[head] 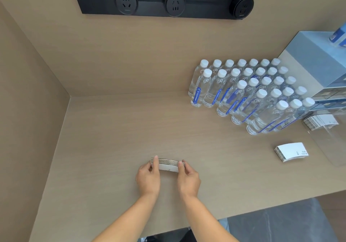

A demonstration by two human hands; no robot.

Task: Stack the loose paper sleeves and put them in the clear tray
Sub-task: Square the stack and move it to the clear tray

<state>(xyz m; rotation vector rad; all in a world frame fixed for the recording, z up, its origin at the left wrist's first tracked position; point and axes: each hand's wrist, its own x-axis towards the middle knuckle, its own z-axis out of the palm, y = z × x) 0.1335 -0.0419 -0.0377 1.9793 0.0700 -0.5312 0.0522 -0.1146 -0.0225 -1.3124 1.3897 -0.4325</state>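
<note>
A small stack of white paper sleeves [168,165] with dark striped edges stands on edge on the tan counter, in front of me. My left hand [148,176] grips its left end and my right hand [188,178] grips its right end. A second stack of sleeves [291,152] lies flat on the counter to the right. The clear tray [331,138] sits at the right edge, and another pile of sleeves [320,122] lies in its far end.
Several rows of water bottles [249,92] with white caps stand at the back right. A grey-blue box [318,58] rises behind them. A black socket strip [164,0] is on the back wall. A side wall closes the left.
</note>
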